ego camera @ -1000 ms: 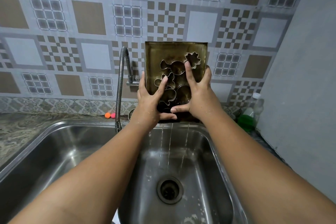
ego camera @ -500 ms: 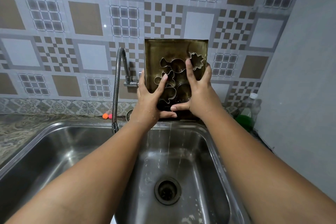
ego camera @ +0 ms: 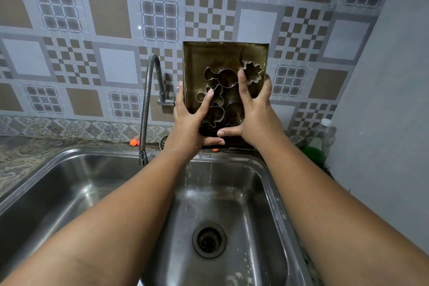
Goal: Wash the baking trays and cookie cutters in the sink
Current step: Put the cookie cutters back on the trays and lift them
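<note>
Hands hold tray — above steel sink.

Both arms stretch toward 12 o'clock, left hand and right hand gripping the tray, forefingers straight.

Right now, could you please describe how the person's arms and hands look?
The left forearm and right forearm are bare, no sleeves in view. The left hand and right hand wear no gloves, rings or watch; water droplets speckle both.
</note>
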